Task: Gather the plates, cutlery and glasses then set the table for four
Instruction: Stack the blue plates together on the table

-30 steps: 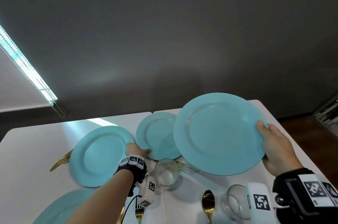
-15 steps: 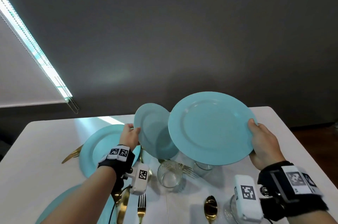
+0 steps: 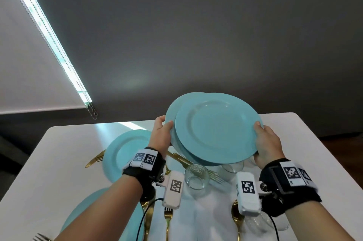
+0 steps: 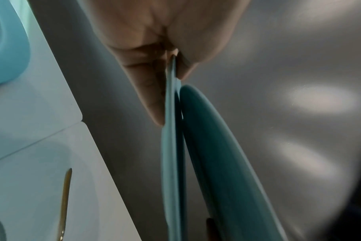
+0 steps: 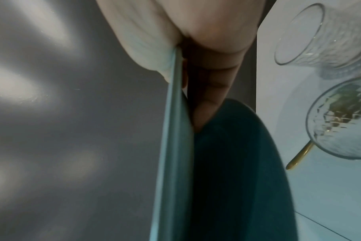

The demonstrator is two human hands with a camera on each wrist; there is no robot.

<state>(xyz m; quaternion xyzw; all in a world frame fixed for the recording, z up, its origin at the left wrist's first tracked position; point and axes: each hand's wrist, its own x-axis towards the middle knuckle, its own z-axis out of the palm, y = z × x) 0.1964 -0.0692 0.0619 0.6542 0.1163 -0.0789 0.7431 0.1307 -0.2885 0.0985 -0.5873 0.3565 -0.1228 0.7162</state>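
Observation:
Two light-blue plates are held up above the white table (image 3: 59, 162), overlapping. My right hand (image 3: 259, 128) pinches the right rim of the front plate (image 3: 216, 128), thumb on its face. My left hand (image 3: 166, 124) pinches the left rim of the rear plate (image 3: 171, 111), which shows only as a sliver behind the front one. The left wrist view has my left hand (image 4: 171, 68) on the edge-on rear plate (image 4: 171, 163), with the front plate (image 4: 216, 163) close beside it. In the right wrist view my right hand (image 5: 177, 68) clamps the front plate (image 5: 171, 163).
Another plate (image 3: 125, 152) lies at the table's left, and one more (image 3: 88, 217) sits near the front edge under my left forearm. Clear glasses (image 3: 196, 176) (image 3: 231, 168) stand below the held plates. Gold forks (image 3: 168, 221) and a spoon (image 3: 236, 219) lie in front.
My left hand has lifted the middle plate off the table and brought it right, behind the plate in my right hand. The right hand's plate has shifted slightly left; the two now overlap.

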